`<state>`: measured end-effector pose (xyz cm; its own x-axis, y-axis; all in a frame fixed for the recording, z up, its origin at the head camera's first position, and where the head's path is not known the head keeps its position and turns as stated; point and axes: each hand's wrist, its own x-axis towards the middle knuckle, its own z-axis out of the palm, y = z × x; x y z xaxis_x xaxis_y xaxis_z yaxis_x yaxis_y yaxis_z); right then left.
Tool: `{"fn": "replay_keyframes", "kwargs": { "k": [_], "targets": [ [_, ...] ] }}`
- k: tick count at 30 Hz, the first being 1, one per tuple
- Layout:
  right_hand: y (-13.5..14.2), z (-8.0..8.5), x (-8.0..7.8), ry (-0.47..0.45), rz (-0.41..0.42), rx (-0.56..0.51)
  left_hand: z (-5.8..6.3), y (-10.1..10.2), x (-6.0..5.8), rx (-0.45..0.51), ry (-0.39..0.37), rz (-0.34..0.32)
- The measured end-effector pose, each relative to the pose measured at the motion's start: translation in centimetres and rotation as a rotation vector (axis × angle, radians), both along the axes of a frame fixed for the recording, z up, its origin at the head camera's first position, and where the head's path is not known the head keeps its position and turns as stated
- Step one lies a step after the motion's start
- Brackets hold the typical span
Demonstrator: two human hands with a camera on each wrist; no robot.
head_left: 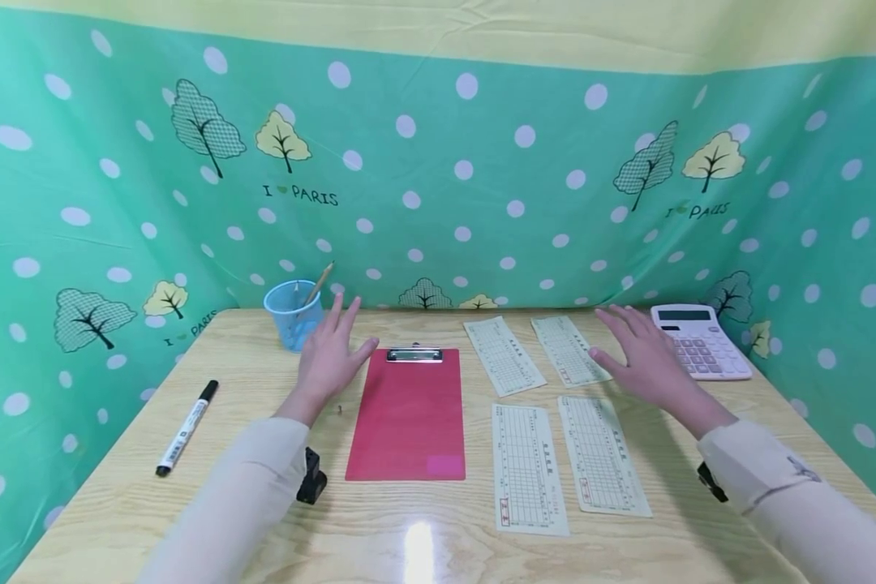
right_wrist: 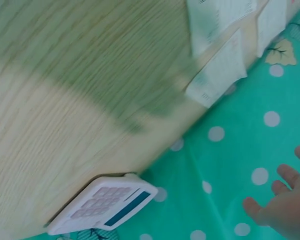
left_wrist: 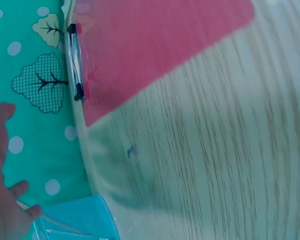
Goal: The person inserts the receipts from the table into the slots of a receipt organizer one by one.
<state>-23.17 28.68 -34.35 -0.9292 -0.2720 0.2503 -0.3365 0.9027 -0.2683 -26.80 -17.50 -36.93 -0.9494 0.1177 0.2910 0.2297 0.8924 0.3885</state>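
My left hand (head_left: 330, 357) hovers with fingers spread between the blue mesh pencil cup (head_left: 288, 312) and the red clipboard (head_left: 409, 418). Nothing is in its grasp. Over the right side of the table, my right hand (head_left: 644, 357) is also raised, its fingers extended and holding nothing. It is nearest to the far right paper slip (head_left: 569, 349) and the pink calculator (head_left: 701, 345). Other printed slips lie beside the clipboard: one far left (head_left: 505, 354), one near left (head_left: 529, 470) and one near right (head_left: 604, 454). In the left wrist view, fingers (left_wrist: 20, 189) appear beside the cup.
A black-capped white marker (head_left: 187, 427) lies at the left of the wooden table (head_left: 277, 535). A pencil (head_left: 319, 282) leans in the cup. A small dark speck (head_left: 339, 410) is on the tabletop left of the clipboard. A green dotted curtain (head_left: 438, 195) hangs behind and at both sides.
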Motion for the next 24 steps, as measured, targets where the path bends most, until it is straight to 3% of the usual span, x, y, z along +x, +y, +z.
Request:
{"fn": "replay_keyframes", "kwargs": {
  "k": [7, 13, 24],
  "targets": [
    [-1.3, 0.8, 0.6, -0.007, -0.016, -0.119, -0.1, 0.9, -0.2, 0.085, 0.011, 0.021],
    [-2.1, 1.1, 1.4, -0.07, -0.069, -0.181, -0.5, 1.7, -0.7, 0.135, -0.006, 0.037],
    [-3.2, 0.4, 2.5, -0.239, -0.07, -0.397, -1.5, 3.7, -0.7, 0.238, -0.101, 0.043]
  ]
}}
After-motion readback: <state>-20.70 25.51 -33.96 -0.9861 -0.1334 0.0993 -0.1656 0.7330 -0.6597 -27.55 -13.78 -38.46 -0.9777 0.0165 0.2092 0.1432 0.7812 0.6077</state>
